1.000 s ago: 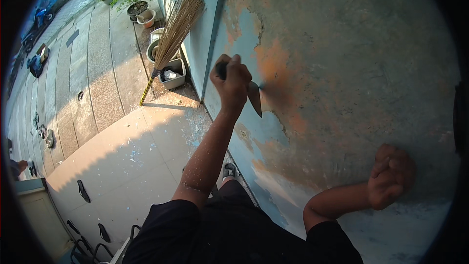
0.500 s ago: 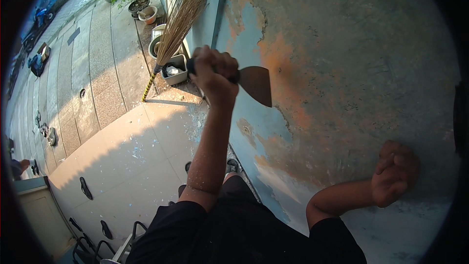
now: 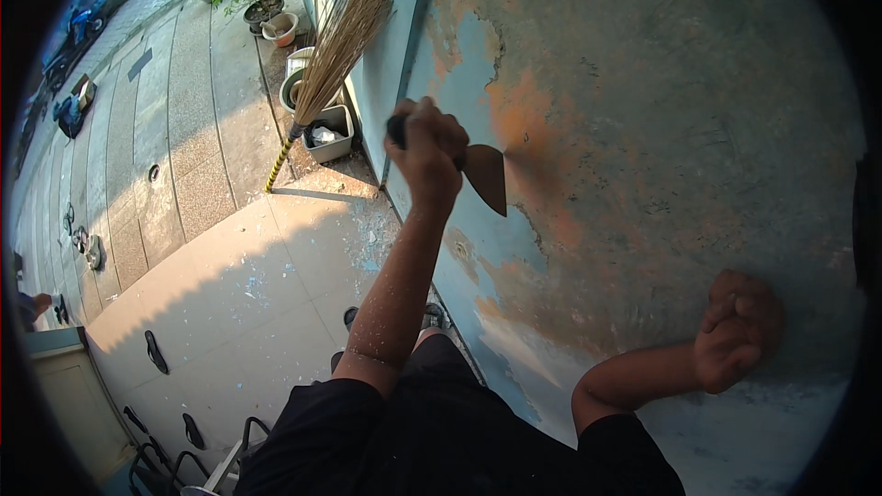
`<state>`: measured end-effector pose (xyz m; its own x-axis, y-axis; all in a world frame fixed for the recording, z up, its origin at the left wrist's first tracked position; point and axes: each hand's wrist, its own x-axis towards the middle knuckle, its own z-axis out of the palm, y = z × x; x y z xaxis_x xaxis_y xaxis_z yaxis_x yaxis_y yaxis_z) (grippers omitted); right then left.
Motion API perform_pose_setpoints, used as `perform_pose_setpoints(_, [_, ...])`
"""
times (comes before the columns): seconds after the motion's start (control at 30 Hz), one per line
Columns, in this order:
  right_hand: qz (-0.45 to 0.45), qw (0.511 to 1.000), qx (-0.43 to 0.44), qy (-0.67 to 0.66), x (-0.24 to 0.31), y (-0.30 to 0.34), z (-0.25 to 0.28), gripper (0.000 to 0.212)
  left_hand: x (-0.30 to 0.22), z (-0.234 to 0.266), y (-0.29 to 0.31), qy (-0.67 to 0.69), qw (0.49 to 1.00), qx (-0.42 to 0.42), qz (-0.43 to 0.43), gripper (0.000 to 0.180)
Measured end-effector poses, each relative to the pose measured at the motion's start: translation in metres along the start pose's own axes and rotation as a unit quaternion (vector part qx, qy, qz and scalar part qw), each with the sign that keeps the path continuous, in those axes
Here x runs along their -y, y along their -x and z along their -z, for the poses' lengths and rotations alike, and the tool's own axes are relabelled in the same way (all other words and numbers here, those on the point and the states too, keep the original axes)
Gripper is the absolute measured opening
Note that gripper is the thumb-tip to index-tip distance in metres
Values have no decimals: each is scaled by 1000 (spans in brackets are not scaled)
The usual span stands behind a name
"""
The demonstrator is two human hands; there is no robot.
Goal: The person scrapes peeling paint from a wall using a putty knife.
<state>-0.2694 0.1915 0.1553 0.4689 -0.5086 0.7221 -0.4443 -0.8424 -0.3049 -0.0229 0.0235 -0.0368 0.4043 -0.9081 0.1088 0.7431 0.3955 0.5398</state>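
My left hand (image 3: 427, 142) is wrapped round the black handle of a scraper (image 3: 487, 177), a flat, flared putty knife. Its blade edge lies against or just off the wall (image 3: 643, 129), beside a strip of peeling pale blue paint (image 3: 473, 50); contact is hard to tell. Around the blade the wall is bare, with grey and orange patches. Low on the right, my right hand (image 3: 740, 331) rests by the wall with its fingers curled in, and I see nothing in it. Pale flecks dot my left forearm.
A stick broom (image 3: 340, 41) leans bristles-up at the wall's corner, beside a grey bin (image 3: 329, 138) and flowerpots (image 3: 280, 29). Paint chips (image 3: 253, 285) litter the tiled floor. Loose sandals (image 3: 156, 352) lie to the left, and a metal-framed object (image 3: 220, 468) stands at the lower left.
My left hand has moved down and slightly right with the scraper, and the blade has tilted more downward. My right hand stays nearly in place.
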Motion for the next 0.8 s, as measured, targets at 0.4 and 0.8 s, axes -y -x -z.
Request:
perform_pose_setpoints(0.4, [32,998,-5,-47,0,-2,-2,53,-14,1,4,117,992,3,-36,31])
perform_pose_setpoints(0.8, [28,998,-39,-34,-1,-1,-3,51,-15,-15,2,163,987,-3,-12,28])
